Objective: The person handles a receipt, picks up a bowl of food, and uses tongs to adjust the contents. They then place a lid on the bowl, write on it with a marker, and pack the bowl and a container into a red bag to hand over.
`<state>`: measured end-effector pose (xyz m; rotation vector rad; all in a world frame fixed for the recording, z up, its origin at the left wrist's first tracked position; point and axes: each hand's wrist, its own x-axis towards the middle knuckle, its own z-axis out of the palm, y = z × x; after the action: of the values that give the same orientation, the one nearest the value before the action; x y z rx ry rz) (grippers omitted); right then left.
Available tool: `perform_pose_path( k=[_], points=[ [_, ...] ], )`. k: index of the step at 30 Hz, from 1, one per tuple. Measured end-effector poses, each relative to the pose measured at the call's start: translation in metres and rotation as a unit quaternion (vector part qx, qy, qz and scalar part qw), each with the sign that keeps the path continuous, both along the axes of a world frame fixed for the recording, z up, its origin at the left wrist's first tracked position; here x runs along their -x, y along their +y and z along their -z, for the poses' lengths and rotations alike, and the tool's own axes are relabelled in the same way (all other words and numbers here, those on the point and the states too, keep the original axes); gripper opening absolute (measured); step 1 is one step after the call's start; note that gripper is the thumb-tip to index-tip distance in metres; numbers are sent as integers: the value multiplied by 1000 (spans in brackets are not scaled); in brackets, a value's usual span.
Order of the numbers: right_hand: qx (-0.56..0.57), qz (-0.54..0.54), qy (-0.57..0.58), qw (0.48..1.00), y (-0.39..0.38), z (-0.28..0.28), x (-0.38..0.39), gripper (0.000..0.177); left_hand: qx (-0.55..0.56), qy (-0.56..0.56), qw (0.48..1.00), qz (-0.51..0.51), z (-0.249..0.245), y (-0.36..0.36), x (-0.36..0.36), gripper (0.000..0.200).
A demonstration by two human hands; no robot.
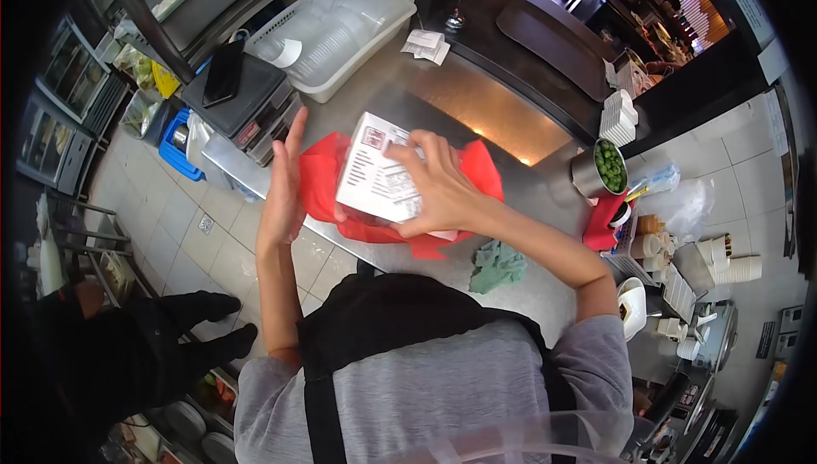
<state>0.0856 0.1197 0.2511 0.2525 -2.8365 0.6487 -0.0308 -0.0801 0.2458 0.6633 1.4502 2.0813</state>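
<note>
My right hand (pixel 442 182) grips a white takeaway box (pixel 372 170) with dark print on its face, fingers over its right side. The box is tilted above a red plastic bag (pixel 320 176) that spreads around it on the steel counter (pixel 545 200). To the left of the bag, my left hand (pixel 284 187) is upright with its fingers stretched out, holding nothing. Part of the bag is hidden beneath the box and my right forearm. A crumpled green cloth (pixel 499 267) lies on the counter close below that forearm.
A white basket (pixel 328 85) of clear plastic containers and a phone (pixel 224 71) are beyond my left hand. Slips of paper (pixel 425 45) lie at the back, near a dark tray (pixel 553 43). A metal pot (pixel 587 176) of green fruit stands right. People are across the counter and at left.
</note>
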Motion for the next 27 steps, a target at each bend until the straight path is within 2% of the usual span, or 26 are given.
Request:
perform_pose_path(
  k=[2, 6, 9, 12, 14, 15, 17, 18, 21, 23, 25, 27],
  points=[
    [-31, -40, 0, 999, 4, 0, -11, 85, 43, 55, 997, -26, -4, 3, -5, 69],
    [-70, -104, -20, 992, 5, 6, -18, 82, 85, 113, 990, 13, 3, 4, -3, 68],
    [-79, -117, -66, 988, 4, 13, -13, 84, 55, 127, 989, 48, -5, 9, -5, 69],
    [-103, -91, -99, 986, 2, 28, -2, 86, -69, 90, 977, 181, -19, 4, -14, 68],
    [-122, -80, -156, 977, -1, 30, 7, 93, -11, 128, 983, 134, -10, 4, -13, 67],
    [-108, -83, -141, 981, 2, 31, 8, 95, 18, 146, 983, 109, -6, 4, -11, 66],
    [-84, -96, -113, 985, 12, 34, 8, 98, 13, 98, 989, 107, -9, 3, -11, 64],
    [-118, -85, -137, 980, 19, 31, 7, 98, 16, 92, 989, 115, -10, 1, -11, 63],
    [-242, -64, -62, 966, 34, -5, -18, 87, 41, 116, 980, 159, -15, -6, -9, 59],
    [-332, -46, -162, 928, 42, -28, -34, 71, 84, 154, 972, 160, -21, -9, -9, 68],
    [-392, -22, -249, 885, 46, -50, -42, 57, 64, 196, 964, 165, -18, -12, -7, 55],
    [-428, 10, -327, 843, 51, -73, -45, 47, 64, 194, 965, 164, -21, -15, -6, 55]
  ],
)
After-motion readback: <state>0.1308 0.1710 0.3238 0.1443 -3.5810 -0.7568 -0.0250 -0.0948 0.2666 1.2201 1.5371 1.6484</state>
